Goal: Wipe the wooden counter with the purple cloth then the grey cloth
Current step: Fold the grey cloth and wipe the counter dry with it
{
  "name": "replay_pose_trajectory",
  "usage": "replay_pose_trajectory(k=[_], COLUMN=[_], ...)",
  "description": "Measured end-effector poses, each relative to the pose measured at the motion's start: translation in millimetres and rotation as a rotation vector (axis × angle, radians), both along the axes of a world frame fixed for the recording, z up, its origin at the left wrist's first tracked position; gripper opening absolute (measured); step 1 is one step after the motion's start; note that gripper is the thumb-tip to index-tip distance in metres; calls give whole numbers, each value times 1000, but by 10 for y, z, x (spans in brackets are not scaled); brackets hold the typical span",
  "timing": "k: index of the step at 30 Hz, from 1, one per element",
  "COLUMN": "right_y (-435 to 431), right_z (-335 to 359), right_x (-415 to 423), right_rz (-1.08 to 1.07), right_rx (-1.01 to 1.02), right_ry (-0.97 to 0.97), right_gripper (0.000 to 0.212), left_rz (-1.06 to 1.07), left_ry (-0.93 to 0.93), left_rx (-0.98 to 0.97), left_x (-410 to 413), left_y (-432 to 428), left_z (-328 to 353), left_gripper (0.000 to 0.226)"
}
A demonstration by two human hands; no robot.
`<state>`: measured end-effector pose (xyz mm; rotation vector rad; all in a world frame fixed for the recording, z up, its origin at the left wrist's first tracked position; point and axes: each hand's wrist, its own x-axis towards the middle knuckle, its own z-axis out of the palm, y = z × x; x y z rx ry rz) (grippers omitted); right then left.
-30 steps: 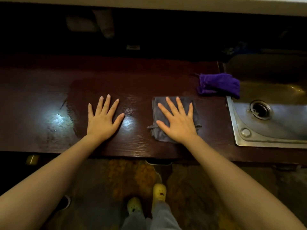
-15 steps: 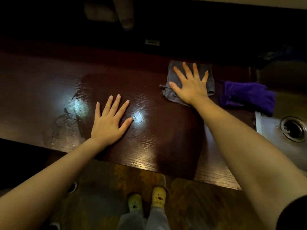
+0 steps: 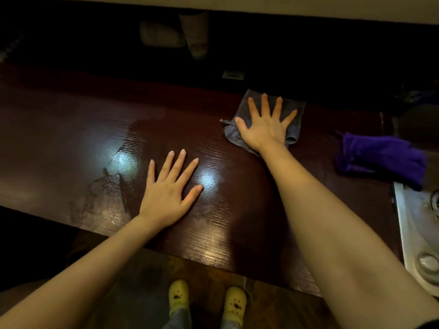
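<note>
The dark wooden counter runs across the view, with a wet sheen and streaks at its left middle. My right hand lies flat with fingers spread on the grey cloth, pressing it onto the far part of the counter. My left hand rests flat on the bare wood near the front edge, fingers apart, holding nothing. The purple cloth lies crumpled at the counter's right end, beside the sink, apart from both hands.
A steel sink with a drain sits at the right edge. The back of the counter is in deep shadow, with dim pale objects there. Below the front edge are the floor and my yellow slippers.
My right hand has pushed the grey cloth from the front of the counter to its far side. The left hand has stayed flat in place. The view shifted left.
</note>
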<state>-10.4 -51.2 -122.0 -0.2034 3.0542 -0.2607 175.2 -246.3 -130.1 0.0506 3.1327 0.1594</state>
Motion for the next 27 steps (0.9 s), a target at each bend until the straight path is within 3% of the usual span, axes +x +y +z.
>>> replay_pose_trajectory(k=[11,19,27], right_y=[-436,-570,-683], right_z=[-20,-45,-32], right_x=[883,2002,2242], right_rz=[223,360,417], right_rx=[-13,-50,-17], right_ry=[-1,36,27], right_gripper=[68,68,70], left_rz=[-51,31,15], left_ry=[-7,-36,-37], left_rx=[71,37,39], left_x=[76,284,284], left_y=[-475,-1161,-1174], left_z=[51,23,34], left_gripper=[74,61,63])
